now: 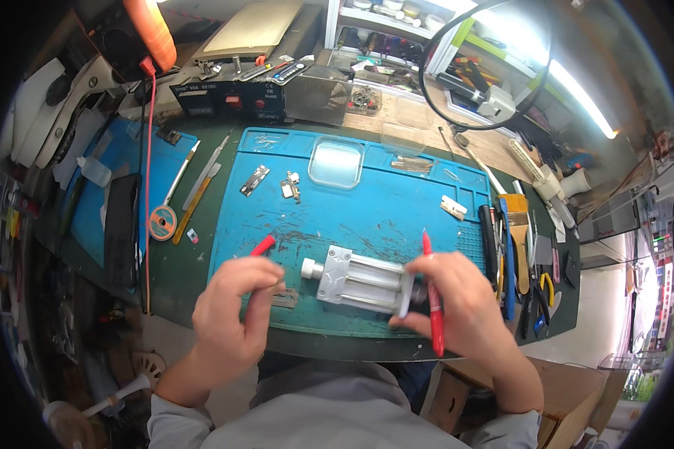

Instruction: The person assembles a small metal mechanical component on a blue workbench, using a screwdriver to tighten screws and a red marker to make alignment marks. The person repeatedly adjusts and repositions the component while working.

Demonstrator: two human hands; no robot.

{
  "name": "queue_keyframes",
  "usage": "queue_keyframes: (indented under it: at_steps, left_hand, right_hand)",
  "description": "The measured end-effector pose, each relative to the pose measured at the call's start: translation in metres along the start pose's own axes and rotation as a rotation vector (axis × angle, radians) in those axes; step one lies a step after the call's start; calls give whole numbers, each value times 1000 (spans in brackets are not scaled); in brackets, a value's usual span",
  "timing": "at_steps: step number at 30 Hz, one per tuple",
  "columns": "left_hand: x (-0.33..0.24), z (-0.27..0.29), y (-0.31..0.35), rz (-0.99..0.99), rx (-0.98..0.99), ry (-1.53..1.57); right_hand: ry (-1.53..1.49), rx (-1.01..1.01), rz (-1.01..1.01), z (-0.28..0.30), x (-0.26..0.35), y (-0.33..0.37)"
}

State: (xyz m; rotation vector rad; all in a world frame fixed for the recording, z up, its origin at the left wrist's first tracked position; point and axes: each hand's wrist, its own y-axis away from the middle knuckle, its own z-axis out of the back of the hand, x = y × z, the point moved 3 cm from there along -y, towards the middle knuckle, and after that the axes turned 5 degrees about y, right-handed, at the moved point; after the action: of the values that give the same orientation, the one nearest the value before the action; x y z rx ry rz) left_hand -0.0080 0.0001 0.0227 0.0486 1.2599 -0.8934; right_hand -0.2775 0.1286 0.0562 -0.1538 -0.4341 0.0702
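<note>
My left hand (236, 307) is closed, with a red pen cap (263, 245) sticking out past its curled fingers. In my right hand (463, 299) is an uncapped red marker (435, 303), its tip pointing away from me. That hand's thumb and fingers also reach around the right end of a silver metal clamp fixture (367, 283). The fixture has a white knob on its left side and parallel rods, and it lies on the blue work mat (314, 224). A thin metal piece (284, 297) lies beside my left hand, partly hidden by it.
A clear plastic tray (336, 162) and small metal parts (255, 181) sit toward the back of the mat. A brush (515, 213), pliers (548, 288) and other tools line the right side. A magnifier ring (424, 75) hangs overhead; a solder spool (162, 222) is at left.
</note>
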Motion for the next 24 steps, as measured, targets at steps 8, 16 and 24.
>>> queue_keyframes:
  at_steps: [8, 16, 24]
  left_hand:
    - [-14, -25, 29, 428, 145, 419]
    - [-16, -40, -9, 429, 223, 500]
    - [7, -28, -77, 300, 260, 226]
  right_hand:
    - [-264, -143, 98, -12, 13, 26]
    - [-75, -430, 94, -39, 66, 31]
    - [-230, -490, 35, -50, 67, 6]
